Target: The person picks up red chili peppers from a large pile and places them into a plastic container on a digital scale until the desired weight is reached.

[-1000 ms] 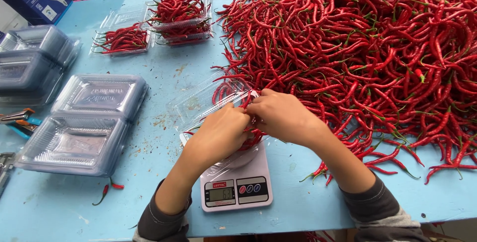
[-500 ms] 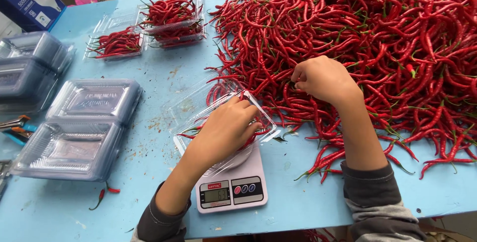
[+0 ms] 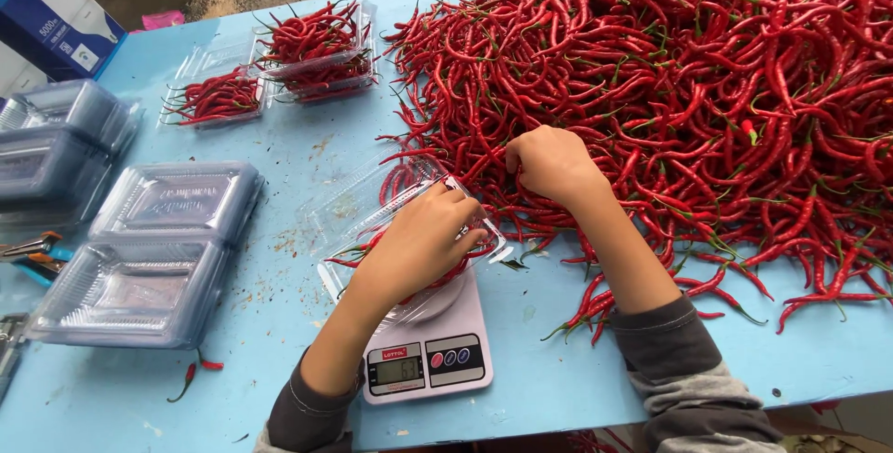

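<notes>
Head view: left hand (image 3: pixel 419 244) lies palm-down inside an open clear clamshell box (image 3: pixel 367 220), fingers curled over red chillies in it; can't tell if it actually grips any. Box sits on a small digital scale (image 3: pixel 430 346), just under and toward the wrist of that hand; box lid flips open to the far-left of it. Right hand (image 3: pixel 549 163), just right of the left one, is at the near edge of the big chilli pile (image 3: pixel 707 72), fingers curled shut on a few pods, though the grip is partly hidden. Well left of the left hand: stacks of empty clamshells (image 3: pixel 149 258). Far-left ahead: filled boxes of chillies (image 3: pixel 312 48). All on a blue table (image 3: pixel 279 146). Stray pods lie near the right forearm.
</notes>
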